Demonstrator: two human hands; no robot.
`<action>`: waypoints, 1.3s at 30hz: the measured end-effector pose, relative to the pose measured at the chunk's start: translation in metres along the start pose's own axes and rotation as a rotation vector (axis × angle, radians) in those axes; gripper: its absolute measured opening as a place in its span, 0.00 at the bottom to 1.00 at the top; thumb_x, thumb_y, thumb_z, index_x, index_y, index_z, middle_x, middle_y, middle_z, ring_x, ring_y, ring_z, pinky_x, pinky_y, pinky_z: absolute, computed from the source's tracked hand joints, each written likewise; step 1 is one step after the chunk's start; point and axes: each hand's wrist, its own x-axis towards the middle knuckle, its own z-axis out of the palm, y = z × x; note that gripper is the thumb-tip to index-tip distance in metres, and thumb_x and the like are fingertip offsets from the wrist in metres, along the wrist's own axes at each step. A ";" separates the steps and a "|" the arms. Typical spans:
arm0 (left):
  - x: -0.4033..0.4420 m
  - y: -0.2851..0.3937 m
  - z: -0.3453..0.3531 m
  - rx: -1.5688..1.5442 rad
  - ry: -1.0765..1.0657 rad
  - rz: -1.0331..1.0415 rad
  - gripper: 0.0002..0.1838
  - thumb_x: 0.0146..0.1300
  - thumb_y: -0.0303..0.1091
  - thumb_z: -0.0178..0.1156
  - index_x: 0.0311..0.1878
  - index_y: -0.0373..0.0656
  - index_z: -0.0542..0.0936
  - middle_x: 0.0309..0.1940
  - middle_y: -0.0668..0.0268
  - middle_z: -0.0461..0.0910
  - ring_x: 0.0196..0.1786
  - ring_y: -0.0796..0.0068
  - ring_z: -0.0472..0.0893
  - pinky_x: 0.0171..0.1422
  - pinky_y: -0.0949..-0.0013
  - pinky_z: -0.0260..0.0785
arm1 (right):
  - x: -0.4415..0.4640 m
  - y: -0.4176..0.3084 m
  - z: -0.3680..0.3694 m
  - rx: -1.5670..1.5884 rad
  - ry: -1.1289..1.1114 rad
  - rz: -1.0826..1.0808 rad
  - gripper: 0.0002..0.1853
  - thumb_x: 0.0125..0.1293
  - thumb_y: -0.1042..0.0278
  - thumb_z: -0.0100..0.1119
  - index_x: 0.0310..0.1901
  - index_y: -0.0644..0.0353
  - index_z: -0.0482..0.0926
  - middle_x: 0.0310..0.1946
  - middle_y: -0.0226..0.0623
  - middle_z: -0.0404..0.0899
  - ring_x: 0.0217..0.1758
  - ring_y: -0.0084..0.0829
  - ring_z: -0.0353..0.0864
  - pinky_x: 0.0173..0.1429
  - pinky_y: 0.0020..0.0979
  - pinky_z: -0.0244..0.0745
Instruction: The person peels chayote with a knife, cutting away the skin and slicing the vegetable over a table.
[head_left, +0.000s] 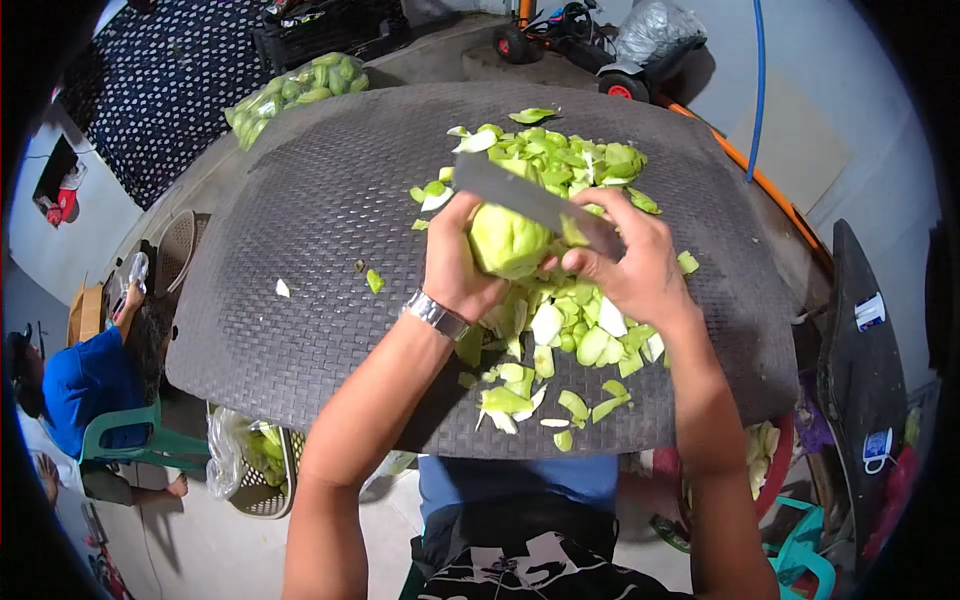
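My left hand, with a metal watch on its wrist, is wrapped round a pale green, partly peeled chayote above the table. A wide knife blade lies slanted across the top of the chayote. My right hand is closed round the knife's right end; the handle is mostly hidden by the fingers. Green peelings are heaped behind the hands, and more cut pieces are scattered below and between them on the dark woven-pattern table.
A clear bag of green chayotes rests by the table's back left edge. At the left a person in blue sits on a green chair. A basket and a red tub stand below the front edge.
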 end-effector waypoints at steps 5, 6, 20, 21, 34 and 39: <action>0.001 -0.001 -0.019 -0.127 -0.052 -0.156 0.25 0.76 0.53 0.60 0.60 0.40 0.82 0.52 0.55 0.88 0.52 0.58 0.89 0.63 0.51 0.81 | -0.011 -0.012 0.008 -0.131 -0.051 -0.195 0.56 0.51 0.25 0.75 0.77 0.48 0.71 0.45 0.43 0.84 0.41 0.45 0.91 0.43 0.43 0.86; -0.001 -0.002 -0.020 -0.096 0.013 -0.108 0.24 0.76 0.52 0.61 0.60 0.41 0.82 0.52 0.57 0.89 0.51 0.59 0.89 0.61 0.52 0.82 | -0.015 -0.015 0.011 -0.168 -0.057 -0.234 0.58 0.49 0.24 0.74 0.80 0.46 0.69 0.41 0.40 0.83 0.37 0.43 0.90 0.40 0.41 0.86; -0.015 -0.014 -0.019 0.003 0.079 -0.063 0.25 0.79 0.53 0.53 0.61 0.43 0.82 0.53 0.58 0.89 0.52 0.63 0.90 0.61 0.56 0.83 | -0.028 -0.034 0.019 -0.205 -0.158 -0.099 0.49 0.57 0.41 0.78 0.80 0.45 0.71 0.34 0.34 0.75 0.29 0.36 0.81 0.36 0.38 0.80; -0.016 -0.014 -0.016 -0.006 0.063 -0.065 0.24 0.79 0.53 0.53 0.61 0.43 0.82 0.52 0.58 0.89 0.52 0.63 0.90 0.61 0.56 0.83 | -0.029 -0.033 0.020 -0.212 -0.148 -0.109 0.48 0.59 0.38 0.76 0.80 0.43 0.72 0.33 0.33 0.74 0.28 0.35 0.81 0.34 0.38 0.79; -0.016 -0.017 -0.019 0.066 0.084 -0.003 0.26 0.77 0.54 0.55 0.61 0.41 0.82 0.53 0.58 0.88 0.53 0.64 0.89 0.63 0.57 0.81 | -0.029 -0.024 0.020 -0.177 -0.113 -0.143 0.39 0.58 0.40 0.78 0.73 0.35 0.81 0.29 0.28 0.71 0.24 0.28 0.75 0.29 0.33 0.73; -0.016 -0.017 -0.020 0.092 0.111 0.016 0.25 0.76 0.53 0.56 0.61 0.41 0.82 0.53 0.57 0.88 0.53 0.64 0.88 0.63 0.58 0.81 | -0.028 -0.025 0.020 -0.144 -0.129 -0.134 0.43 0.59 0.45 0.78 0.77 0.42 0.76 0.32 0.33 0.73 0.28 0.33 0.75 0.35 0.36 0.75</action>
